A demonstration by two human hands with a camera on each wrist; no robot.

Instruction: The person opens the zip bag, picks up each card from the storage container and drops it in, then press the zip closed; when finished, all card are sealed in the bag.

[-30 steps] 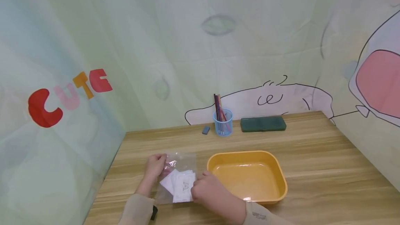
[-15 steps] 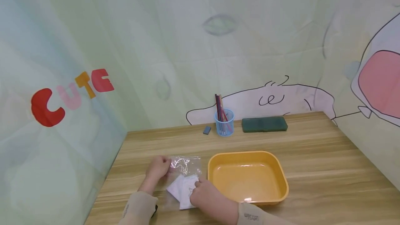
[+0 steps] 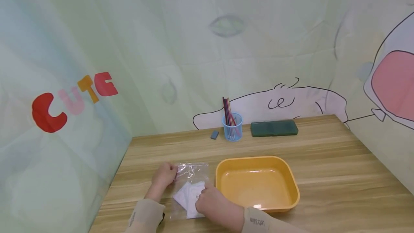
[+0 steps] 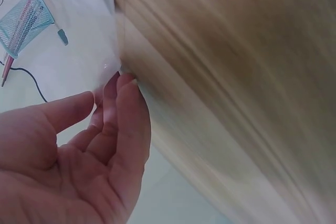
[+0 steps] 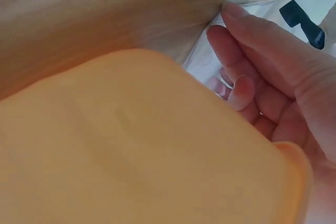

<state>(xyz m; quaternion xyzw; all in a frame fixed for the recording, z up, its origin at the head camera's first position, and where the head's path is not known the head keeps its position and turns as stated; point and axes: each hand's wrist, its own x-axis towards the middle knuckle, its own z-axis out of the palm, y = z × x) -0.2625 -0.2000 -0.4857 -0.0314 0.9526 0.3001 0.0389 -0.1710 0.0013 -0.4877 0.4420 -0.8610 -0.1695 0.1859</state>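
Note:
On the table lies a clear plastic zip bag (image 3: 198,176) with small white flat packets (image 3: 194,193) in its lower part. My left hand (image 3: 165,174) pinches the bag's upper left edge. In the left wrist view, the thumb and fingers of my left hand (image 4: 100,150) come together on the clear film. My right hand (image 3: 215,204) grips the bag's right side beside the packets, covering part of them. In the right wrist view, my right hand (image 5: 273,72) has curled fingers at the white packet's edge, partly hidden behind the yellow tray.
A yellow tray (image 3: 292,199) stands right beside my right hand. Along the table's back are a blue mesh cup (image 3: 232,132) of pencils, a small blue eraser (image 3: 214,135) and a dark green case (image 3: 274,128). A printed cloth backdrop encloses the table (image 3: 343,175).
The bag and packets have shifted slightly right and toward me, with my left hand moving along. My right hand has come further over the packets. In the last half second little has moved.

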